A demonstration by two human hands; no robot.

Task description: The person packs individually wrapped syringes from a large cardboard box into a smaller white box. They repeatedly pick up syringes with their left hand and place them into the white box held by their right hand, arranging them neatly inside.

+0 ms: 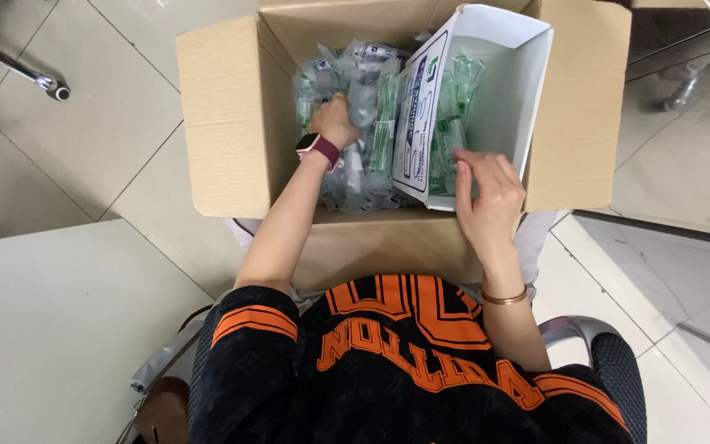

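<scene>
A large brown cardboard carton [223,115] stands open on the floor in front of me, filled with clear plastic packets [355,164] of green-tipped items. My left hand [332,122], with a watch on its wrist, reaches down into the packets and closes on some of them. Inside the carton's right half leans a smaller white box [527,90] with several of the same packets in it. My right hand [486,193], a bangle on its wrist, rests at the white box's near edge with its fingers on the packets inside.
I sit on a chair with a metal armrest [573,329]. A white table top [51,329] lies at lower left. A brown bag [162,411] sits beside my left hip. Chair legs with castors [57,90] stand on the tiled floor at upper left.
</scene>
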